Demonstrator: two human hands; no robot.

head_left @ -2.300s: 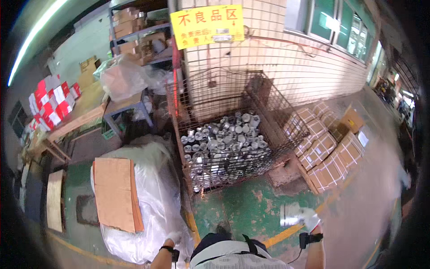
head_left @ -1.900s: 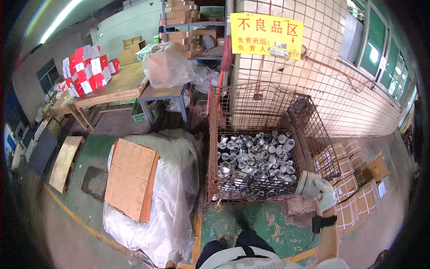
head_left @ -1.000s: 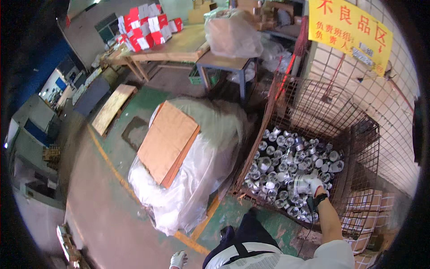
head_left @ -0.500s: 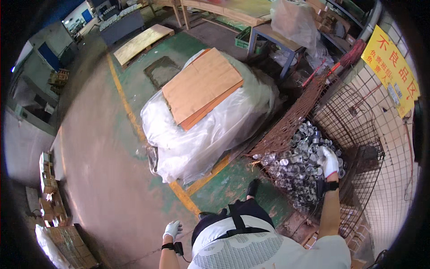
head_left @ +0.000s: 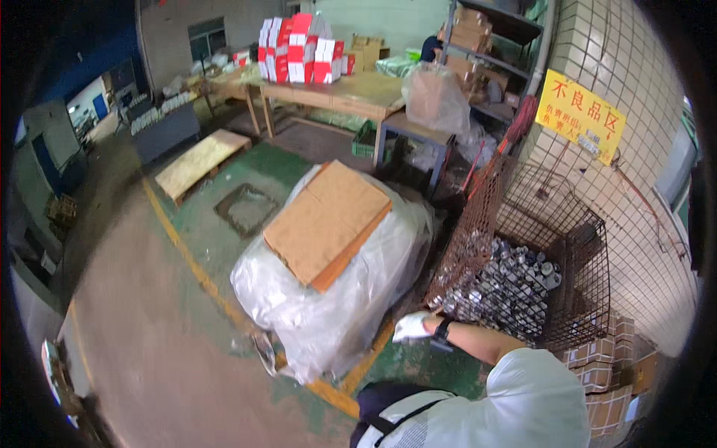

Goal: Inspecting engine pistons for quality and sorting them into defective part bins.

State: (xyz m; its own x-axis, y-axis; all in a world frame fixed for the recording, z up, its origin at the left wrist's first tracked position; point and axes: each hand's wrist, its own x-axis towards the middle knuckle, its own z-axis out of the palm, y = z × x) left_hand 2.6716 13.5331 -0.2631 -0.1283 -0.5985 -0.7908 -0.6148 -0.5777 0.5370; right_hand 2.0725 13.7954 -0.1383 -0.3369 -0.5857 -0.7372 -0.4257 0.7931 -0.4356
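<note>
My right hand (head_left: 411, 327), in a white glove with a dark band at the wrist, reaches across in front of me. It hovers over the green floor between a rusty wire cage (head_left: 579, 317) and a plastic-wrapped stack (head_left: 321, 328). Its fingers are blurred, so I cannot tell whether they hold anything. Heaped in the cage are many small, clear and silvery cup-shaped pieces (head_left: 515, 287), seen partly through the mesh. Flat brown cardboard sheets (head_left: 328, 224) lie on top of the wrapped stack. My left hand is out of view.
Wooden tables (head_left: 328, 93) at the back bear red and white boxes (head_left: 302, 52). A blue-legged bench (head_left: 418, 131) stands behind the stack. Cartons (head_left: 609, 373) sit beside the cage at lower right. A yellow sign (head_left: 582, 112) hangs on the wire grid. A pallet (head_left: 202, 164) lies far left.
My right hand has left the pieces in the cage and swung left, outside it. My left hand has gone out of view. The view has tilted up, showing more of the back tables.
</note>
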